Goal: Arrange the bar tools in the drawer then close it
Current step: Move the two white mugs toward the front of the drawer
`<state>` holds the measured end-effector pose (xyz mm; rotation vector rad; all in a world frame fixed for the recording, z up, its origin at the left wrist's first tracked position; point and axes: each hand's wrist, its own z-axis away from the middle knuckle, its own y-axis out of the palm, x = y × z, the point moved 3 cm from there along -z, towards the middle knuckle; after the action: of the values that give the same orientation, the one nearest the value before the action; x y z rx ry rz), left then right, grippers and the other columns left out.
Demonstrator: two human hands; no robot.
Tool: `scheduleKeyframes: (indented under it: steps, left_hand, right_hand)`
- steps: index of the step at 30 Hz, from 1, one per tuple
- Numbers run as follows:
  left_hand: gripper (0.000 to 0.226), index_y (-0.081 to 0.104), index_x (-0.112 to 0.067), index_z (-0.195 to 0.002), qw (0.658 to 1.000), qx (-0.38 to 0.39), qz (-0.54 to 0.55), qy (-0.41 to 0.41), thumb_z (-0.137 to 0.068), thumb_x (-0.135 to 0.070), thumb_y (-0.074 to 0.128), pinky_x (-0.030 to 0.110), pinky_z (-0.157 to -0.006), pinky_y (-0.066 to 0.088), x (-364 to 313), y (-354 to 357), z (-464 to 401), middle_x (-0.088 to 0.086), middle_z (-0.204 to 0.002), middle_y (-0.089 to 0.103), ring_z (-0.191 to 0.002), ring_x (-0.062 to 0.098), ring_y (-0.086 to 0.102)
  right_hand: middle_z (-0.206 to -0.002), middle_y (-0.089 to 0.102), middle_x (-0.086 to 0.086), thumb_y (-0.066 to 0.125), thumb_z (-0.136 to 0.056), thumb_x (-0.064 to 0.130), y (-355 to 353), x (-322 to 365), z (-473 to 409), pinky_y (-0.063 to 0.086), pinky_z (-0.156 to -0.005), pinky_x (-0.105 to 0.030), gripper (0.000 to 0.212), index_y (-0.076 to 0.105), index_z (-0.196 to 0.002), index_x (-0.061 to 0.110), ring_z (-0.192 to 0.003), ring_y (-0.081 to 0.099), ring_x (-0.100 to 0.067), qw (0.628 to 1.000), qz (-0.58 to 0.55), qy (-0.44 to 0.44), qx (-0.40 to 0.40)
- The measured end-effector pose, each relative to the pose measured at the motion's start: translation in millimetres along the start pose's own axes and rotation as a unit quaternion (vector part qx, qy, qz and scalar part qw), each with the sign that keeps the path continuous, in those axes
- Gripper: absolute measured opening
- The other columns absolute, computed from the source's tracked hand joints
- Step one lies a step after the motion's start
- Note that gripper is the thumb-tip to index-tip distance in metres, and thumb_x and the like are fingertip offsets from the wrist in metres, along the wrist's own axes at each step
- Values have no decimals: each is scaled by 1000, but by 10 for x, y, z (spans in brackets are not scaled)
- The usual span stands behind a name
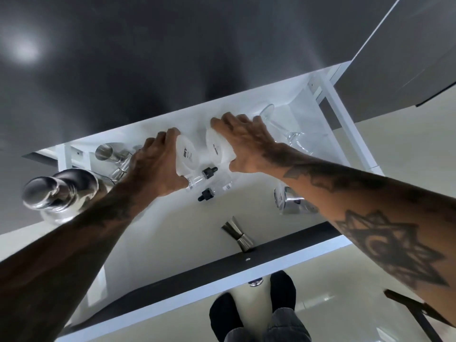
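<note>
The white drawer [172, 233] stands pulled out below the dark countertop. My left hand [155, 166] grips a white plastic container [185, 156] near the drawer's back wall. My right hand [244, 144] holds a second white container [217, 149] right beside it. Two small dropper bottles with black tops [208, 172] [206, 193] lie just in front of the containers. A steel jigger [238, 235] lies near the drawer's front panel. A shiny steel tool [291, 201] sits under my right forearm. A clear stemmed glass [278, 122] lies on its side at the back right.
A steel cocktail shaker [59, 193] stands at the drawer's left end, with a steel cup [108, 151] and other metal pieces behind it. The dark drawer front [197, 275] runs across below. My feet in black socks [254, 307] are on the pale floor.
</note>
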<state>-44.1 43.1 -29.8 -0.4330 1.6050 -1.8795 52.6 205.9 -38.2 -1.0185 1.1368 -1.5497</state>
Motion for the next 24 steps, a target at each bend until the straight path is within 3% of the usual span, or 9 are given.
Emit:
scheduleKeyframes:
  steps: [3,7,9,11,14,16,22,24]
  left_hand:
    - [98,31,-21,-131,995,-44,84,-36,-51,-34,87,48,-83,49,-110,-208,303,6,-125,54,-111,32,53]
    - [95,34,-19,-128,971,-90,206,-80,-52,-26,89,33,-83,42,-262,-427,859,-3,-113,46,-103,13,42]
    - [94,37,-18,-126,955,-92,266,-99,-49,-22,90,26,-82,40,-269,-436,1183,-7,-112,43,-100,3,37]
    - [95,38,-22,-124,941,-76,308,-122,-46,-20,91,24,-76,44,-224,-396,1493,-8,-111,46,-98,4,44]
    - [100,38,-24,-131,936,-42,322,-134,-46,-17,91,12,-72,42,-79,-277,1835,-8,-113,51,-96,6,50]
    - [97,41,-24,-131,943,-25,305,-131,-48,-18,90,6,-69,39,54,-211,1957,-9,-114,51,-94,3,51]
    - [86,38,-24,-120,938,13,283,-201,-50,-24,89,18,-62,38,352,-80,1980,-8,-107,53,-93,15,53]
    - [87,37,-20,-119,940,29,272,-206,-52,-29,91,13,-58,34,371,-4,1965,-7,-107,51,-92,14,51]
  right_hand:
    - [-131,53,-4,80,-52,34,-206,-91,334,38,-99,-48,102,36,-143,20,-113,54,-32,994,-90,30,-63]
    - [-120,61,-4,77,-52,36,-388,-62,796,45,-87,-45,91,42,-134,15,-105,53,-28,975,-172,51,-128]
    - [-111,61,-5,78,-54,32,-393,69,992,52,-78,-44,87,40,-130,14,-98,55,-26,962,-237,58,-123]
    - [-109,59,-3,79,-56,29,-374,270,1151,55,-73,-39,88,35,-131,16,-95,57,-23,946,-303,53,-99]
    - [-109,52,14,80,-57,29,-293,590,1247,46,-73,-17,94,30,-136,31,-93,55,-11,922,-381,64,-34]
    - [-104,51,18,82,-55,30,-188,794,1229,40,-69,-10,90,33,-130,35,-90,53,-9,916,-395,68,7]
    - [-101,50,7,85,-55,30,217,1254,1017,49,-70,-28,85,30,-120,28,-94,53,-18,947,-308,33,90]
    - [-100,45,8,86,-56,25,261,1348,964,51,-73,-35,84,30,-119,26,-97,50,-20,951,-285,18,121]
